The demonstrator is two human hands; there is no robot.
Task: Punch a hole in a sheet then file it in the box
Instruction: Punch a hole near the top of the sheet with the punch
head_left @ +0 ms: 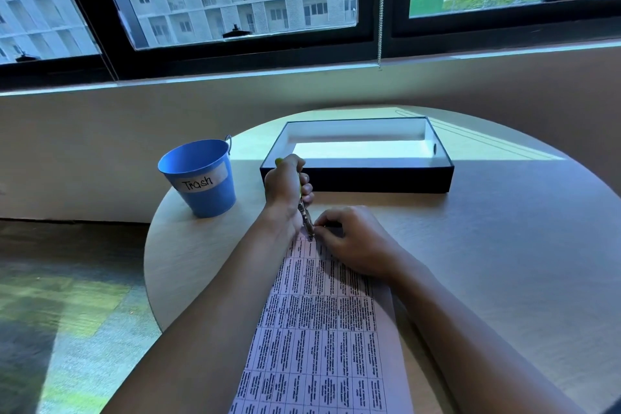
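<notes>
Punching the top edge of the sheet at the round wooden table [504,262].

A blue metal bucket labelled "Trash" [201,178] is standing far left; my left hand [285,185] is squeezing the green-handled hole punch [305,212] closed on the printed pink paper sheet [319,329], my right hand [353,239] is pinching its top edge, and the open black shallow box [356,175] is sitting just beyond.

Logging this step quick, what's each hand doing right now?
Left hand: closed around the hole punch.
Right hand: fingertips pinching the far edge of the sheet at the punch.
</notes>
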